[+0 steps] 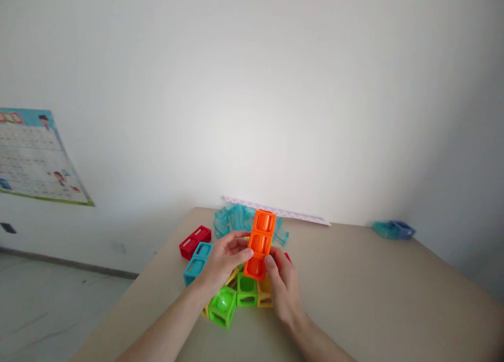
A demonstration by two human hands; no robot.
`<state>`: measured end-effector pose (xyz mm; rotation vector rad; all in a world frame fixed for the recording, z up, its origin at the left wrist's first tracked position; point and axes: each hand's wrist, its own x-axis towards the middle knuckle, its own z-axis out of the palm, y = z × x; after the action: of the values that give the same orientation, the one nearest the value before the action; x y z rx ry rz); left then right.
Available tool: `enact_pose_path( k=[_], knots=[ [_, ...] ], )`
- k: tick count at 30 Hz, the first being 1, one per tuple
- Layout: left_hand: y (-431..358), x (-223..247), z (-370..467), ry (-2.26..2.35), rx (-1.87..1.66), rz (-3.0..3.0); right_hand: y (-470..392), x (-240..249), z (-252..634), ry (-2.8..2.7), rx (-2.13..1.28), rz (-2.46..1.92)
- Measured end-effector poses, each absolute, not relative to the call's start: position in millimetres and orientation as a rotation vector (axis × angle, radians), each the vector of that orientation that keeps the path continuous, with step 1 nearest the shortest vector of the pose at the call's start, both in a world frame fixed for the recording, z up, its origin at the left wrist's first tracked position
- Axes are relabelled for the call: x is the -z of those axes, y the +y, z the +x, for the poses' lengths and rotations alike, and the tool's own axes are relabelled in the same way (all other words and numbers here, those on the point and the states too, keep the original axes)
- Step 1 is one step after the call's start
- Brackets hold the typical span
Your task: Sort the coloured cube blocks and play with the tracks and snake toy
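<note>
We saw first the white wall, and against it stood the bench. On the wall, at the left side, there was a poster. A pale strip lay along the far edge of the bench, and the clear blue parts were just before it. Our left hand and our right hand were both grasping the orange block, one from each side, with the thumbs toward us. This block had three open cells in a row, and we held it nearly upright, slightly tilted, in front of the clear blue parts. To the left were the blue block and, just beside it, the red block. Below the orange block we saw two green blocks and a yellow block. The smallest, a dark blue piece, lay near the far right corner.
</note>
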<state>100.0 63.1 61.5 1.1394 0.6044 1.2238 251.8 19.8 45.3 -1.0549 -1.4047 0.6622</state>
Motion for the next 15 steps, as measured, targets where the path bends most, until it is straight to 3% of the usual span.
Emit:
enact_pose_path(
  k=[15],
  knots=[
    [57, -75, 102, 0.515, -1.187, 0.889, 21, -35, 252, -1.43, -0.36, -0.965]
  ],
)
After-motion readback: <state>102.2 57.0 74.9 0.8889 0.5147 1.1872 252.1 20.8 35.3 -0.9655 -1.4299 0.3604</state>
